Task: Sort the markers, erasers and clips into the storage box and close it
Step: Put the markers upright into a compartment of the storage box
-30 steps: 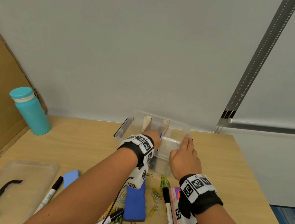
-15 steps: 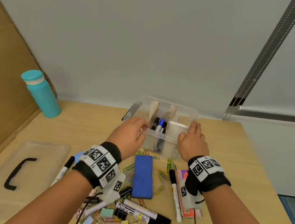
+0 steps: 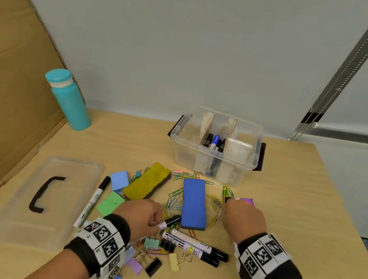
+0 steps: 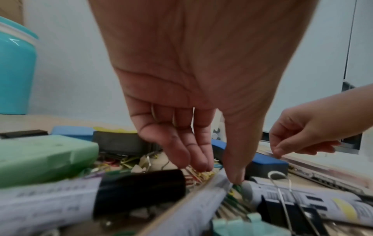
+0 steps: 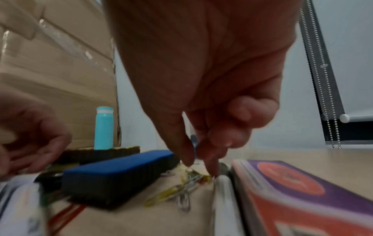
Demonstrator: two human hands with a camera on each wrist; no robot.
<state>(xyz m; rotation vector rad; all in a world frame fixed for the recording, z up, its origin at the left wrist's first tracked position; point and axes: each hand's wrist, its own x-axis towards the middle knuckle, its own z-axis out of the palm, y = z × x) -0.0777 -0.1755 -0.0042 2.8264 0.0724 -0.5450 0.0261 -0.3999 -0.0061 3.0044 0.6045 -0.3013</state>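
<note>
The clear storage box (image 3: 212, 164) stands open at the back, with several markers and a white eraser (image 3: 238, 148) in its compartments. My left hand (image 3: 158, 223) reaches into the pile, thumb and fingertips pinching a black-capped marker (image 3: 173, 220) beside the blue eraser (image 3: 193, 204). In the left wrist view the thumb (image 4: 235, 175) presses on its white barrel (image 4: 201, 199). My right hand (image 5: 199, 166) pinches the end of a white marker (image 5: 223, 191) lying against a purple and orange box (image 5: 292, 183). Paper clips (image 5: 181, 190) lie under those fingers.
The box lid (image 3: 51, 203) lies at the left. A yellow eraser (image 3: 147, 184), two more markers (image 3: 194, 245), a thin marker (image 3: 94, 200), binder clips (image 3: 153, 266) and sticky-note blocks (image 3: 110, 204) are scattered in front. A teal bottle (image 3: 70, 99) and a cardboard sheet (image 3: 4, 66) stand at the left.
Both hands have drawn back from the storage box and come down into the pile, the left onto a black-capped marker, the right onto the marker beside the purple box.
</note>
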